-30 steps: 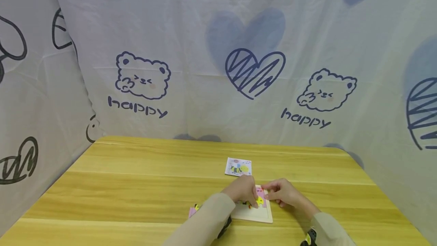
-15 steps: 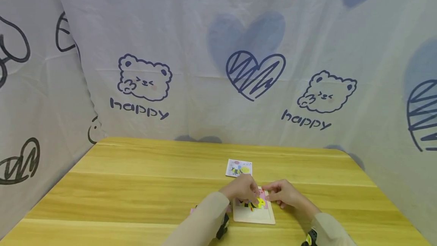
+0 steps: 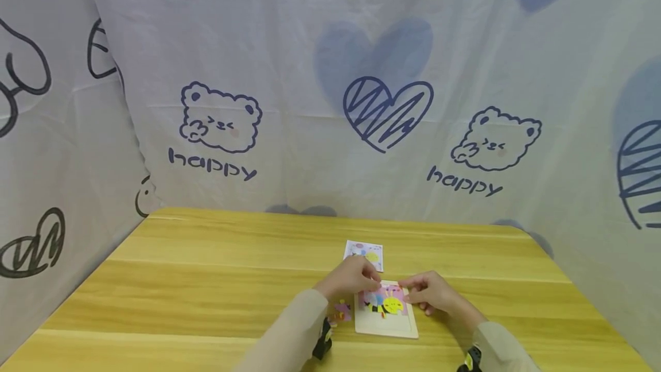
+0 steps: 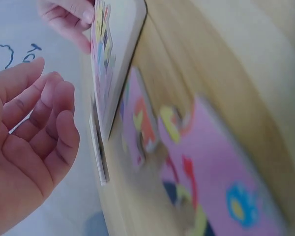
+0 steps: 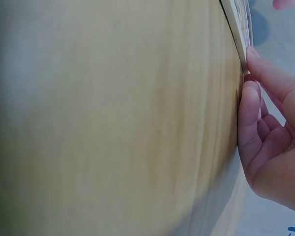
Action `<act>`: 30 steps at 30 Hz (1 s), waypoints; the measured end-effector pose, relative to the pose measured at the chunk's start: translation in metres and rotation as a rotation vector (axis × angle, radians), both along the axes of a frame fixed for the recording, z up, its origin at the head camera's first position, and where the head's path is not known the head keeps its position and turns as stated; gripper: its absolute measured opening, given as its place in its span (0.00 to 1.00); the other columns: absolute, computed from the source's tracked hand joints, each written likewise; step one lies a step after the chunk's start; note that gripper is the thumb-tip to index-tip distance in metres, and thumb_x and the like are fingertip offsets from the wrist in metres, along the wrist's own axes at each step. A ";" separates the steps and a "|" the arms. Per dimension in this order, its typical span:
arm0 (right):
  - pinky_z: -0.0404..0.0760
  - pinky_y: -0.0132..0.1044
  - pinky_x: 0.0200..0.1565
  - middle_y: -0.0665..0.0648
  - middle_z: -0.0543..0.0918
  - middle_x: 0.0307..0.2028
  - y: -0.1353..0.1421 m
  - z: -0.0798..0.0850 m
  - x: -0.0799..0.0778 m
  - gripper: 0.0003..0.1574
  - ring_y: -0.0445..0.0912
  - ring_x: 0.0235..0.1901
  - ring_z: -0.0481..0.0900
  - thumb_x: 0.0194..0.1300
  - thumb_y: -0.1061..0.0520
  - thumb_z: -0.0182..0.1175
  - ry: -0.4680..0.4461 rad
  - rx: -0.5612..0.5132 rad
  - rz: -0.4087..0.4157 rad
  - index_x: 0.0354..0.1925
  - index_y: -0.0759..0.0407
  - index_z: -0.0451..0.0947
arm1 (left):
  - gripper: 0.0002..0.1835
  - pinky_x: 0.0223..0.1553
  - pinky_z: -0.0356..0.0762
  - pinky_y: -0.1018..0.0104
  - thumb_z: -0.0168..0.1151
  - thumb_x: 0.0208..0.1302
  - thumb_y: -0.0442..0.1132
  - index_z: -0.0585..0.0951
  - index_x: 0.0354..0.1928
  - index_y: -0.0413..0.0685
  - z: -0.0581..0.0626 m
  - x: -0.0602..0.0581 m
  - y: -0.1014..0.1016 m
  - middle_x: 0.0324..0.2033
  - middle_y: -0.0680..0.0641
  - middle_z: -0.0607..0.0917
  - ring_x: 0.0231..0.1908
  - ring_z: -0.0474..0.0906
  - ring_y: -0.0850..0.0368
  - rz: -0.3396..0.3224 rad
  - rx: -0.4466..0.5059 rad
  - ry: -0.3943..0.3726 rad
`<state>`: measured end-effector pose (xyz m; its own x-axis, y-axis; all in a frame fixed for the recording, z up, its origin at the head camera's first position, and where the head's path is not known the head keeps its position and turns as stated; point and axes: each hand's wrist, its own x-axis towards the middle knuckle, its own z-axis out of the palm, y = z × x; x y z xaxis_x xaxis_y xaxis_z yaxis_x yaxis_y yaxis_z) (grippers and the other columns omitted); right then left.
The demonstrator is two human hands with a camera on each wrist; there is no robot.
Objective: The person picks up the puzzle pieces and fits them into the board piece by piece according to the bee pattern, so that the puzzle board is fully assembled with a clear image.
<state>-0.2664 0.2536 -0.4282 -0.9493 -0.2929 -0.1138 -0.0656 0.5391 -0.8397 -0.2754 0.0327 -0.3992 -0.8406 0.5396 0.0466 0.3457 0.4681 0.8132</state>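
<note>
A pale wooden puzzle board (image 3: 384, 327) lies on the table; its far part is filled with pink pieces forming a yellow and black bee, its near part is bare wood. My left hand (image 3: 352, 276) hovers over the board's far left corner; in the left wrist view its fingers (image 4: 64, 130) curl loosely around nothing. At the right edge, my right hand (image 3: 430, 291) holds the board, with the thumb (image 5: 265, 71) on the rim and the other fingers bent beside it. Loose pink puzzle pieces (image 4: 236, 182) lie left of the board, partly behind the left wrist in the head view.
Behind the board is a square picture card (image 3: 376, 250) of the same bee, partly covered by the left hand. The wooden table (image 3: 206, 280) extends to a printed cloth (image 3: 299, 159) hanging at its back.
The left hand has lifted from the bee pieces and moved left and away toward the card, uncovering the picture. The right hand has stayed at the board's right edge.
</note>
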 end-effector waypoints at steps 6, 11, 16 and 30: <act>0.65 0.26 0.13 0.49 0.69 0.17 -0.001 0.001 0.000 0.24 0.37 0.13 0.64 0.52 0.61 0.64 -0.005 -0.005 -0.006 0.48 0.69 0.75 | 0.02 0.17 0.69 0.73 0.64 0.53 0.32 0.82 0.26 0.40 0.002 -0.001 -0.013 0.19 0.52 0.79 0.16 0.69 0.60 0.002 0.017 -0.007; 0.65 0.26 0.13 0.50 0.69 0.17 -0.002 0.002 0.001 0.24 0.38 0.13 0.64 0.52 0.61 0.65 -0.009 0.004 -0.011 0.48 0.69 0.75 | 0.03 0.18 0.68 0.73 0.62 0.55 0.33 0.82 0.28 0.41 0.004 0.000 -0.024 0.19 0.50 0.79 0.16 0.71 0.57 0.014 -0.002 0.003; 0.65 0.27 0.14 0.50 0.69 0.18 -0.002 0.002 0.001 0.24 0.38 0.13 0.64 0.52 0.62 0.65 -0.014 0.012 -0.022 0.48 0.69 0.75 | 0.03 0.18 0.69 0.73 0.61 0.55 0.32 0.82 0.29 0.39 0.005 0.001 -0.039 0.20 0.50 0.79 0.17 0.72 0.56 0.011 0.013 0.005; 0.65 0.27 0.13 0.50 0.68 0.17 -0.004 0.004 0.003 0.23 0.38 0.13 0.64 0.52 0.61 0.64 -0.027 0.027 -0.035 0.48 0.68 0.75 | 0.07 0.23 0.75 0.60 0.62 0.55 0.34 0.81 0.33 0.35 0.000 0.012 -0.090 0.23 0.50 0.79 0.19 0.75 0.51 0.043 0.141 0.012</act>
